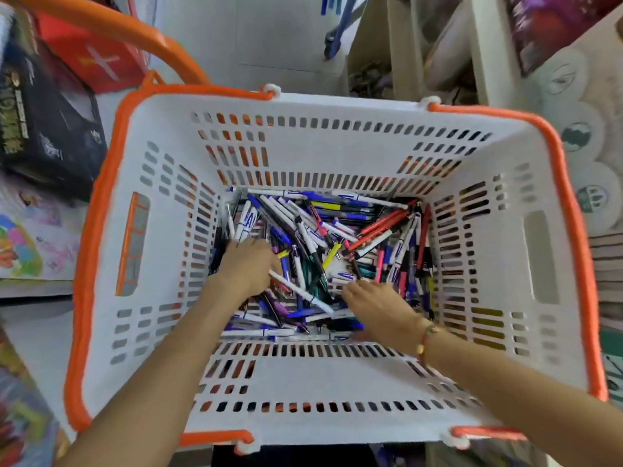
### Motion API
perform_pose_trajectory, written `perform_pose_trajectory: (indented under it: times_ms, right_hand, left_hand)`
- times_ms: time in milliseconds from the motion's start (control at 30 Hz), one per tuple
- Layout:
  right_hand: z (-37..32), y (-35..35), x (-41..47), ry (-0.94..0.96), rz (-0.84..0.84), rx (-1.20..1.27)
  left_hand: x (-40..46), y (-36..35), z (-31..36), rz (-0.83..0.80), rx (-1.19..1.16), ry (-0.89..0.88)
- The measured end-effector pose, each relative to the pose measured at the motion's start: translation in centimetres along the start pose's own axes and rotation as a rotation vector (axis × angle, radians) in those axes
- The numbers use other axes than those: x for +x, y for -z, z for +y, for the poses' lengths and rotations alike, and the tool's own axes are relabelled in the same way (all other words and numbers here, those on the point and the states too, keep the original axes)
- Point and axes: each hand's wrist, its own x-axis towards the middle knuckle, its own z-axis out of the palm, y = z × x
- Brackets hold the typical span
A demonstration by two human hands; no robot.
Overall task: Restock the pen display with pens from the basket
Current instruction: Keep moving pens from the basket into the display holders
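Observation:
A white basket with an orange rim [161,251] fills the view, and a heap of loose pens [337,230] in blue, white, red, black and yellow covers its bottom. Both my hands are down inside it. My left hand [247,264] lies on the left part of the heap with its fingers curled, and a white pen [303,293] sticks out from under them toward the right. My right hand [374,305], with a bracelet at its wrist, lies on the near right part of the heap, its fingers stretched out and touching pens.
An orange basket handle [128,26] arches over the far left. Boxes and colourful printed goods [43,123] lie to the left. Pale shelving with stocked goods [438,55] stands at the far right, with some blue pens [333,15] above it.

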Motion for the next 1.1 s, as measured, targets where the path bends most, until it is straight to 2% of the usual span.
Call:
perform_pose_trajectory:
  times_ms: [200, 367, 433, 567, 633, 700, 767, 867, 967, 1100]
  right_hand:
    - [-1.0, -0.7, 1.4, 0.111, -0.02, -0.174]
    - [-1.1, 0.0, 2.3, 0.152, -0.062, -0.092]
    - [-0.4, 0.5, 2.5, 0.122, -0.134, -0.002]
    - [1.3, 2.5, 1.0, -0.016, -0.274, 0.531]
    - [2.7, 3.5, 0.0, -0.059, -0.231, 0.838]
    - [3.7, 4.3, -1.0, -0.071, -0.104, 1.159]
    - [4.0, 5.1, -1.6, -0.059, 0.002, 1.465]
    - [3.5, 6.3, -1.8, 0.035, -0.018, 1.875]
    - [3.1, 7.4, -1.7, 0.126, -0.076, 2.018]
    - [2.1, 7.3, -1.4, 0.166, -0.214, 2.08]
  left_hand:
    - [-0.8, 1.6, 0.5, 0.084, -0.145, 0.034]
    - [-0.9, 2.1, 0.7, 0.372, -0.385, 0.101]
    - [-1.0, 2.4, 0.5, 0.451, -0.512, 0.129]
    - [-1.3, 3.9, 0.7, 0.651, -0.733, 0.157]
    - [-1.7, 4.7, 1.1, 0.74, -0.873, 0.163]
    - [-2.1, 5.3, 1.6, 0.784, -0.949, 0.176]
    - [-2.6, 5.7, 2.2, 0.725, -1.013, 0.175]
    - [-3.1, 6.6, 3.3, 0.404, -1.21, 0.173]
    - [-3.1, 7.4, 4.9, 0.0, -1.323, 0.115]
    - [-3.6, 6.9, 5.9, -0.149, -1.288, -0.115]
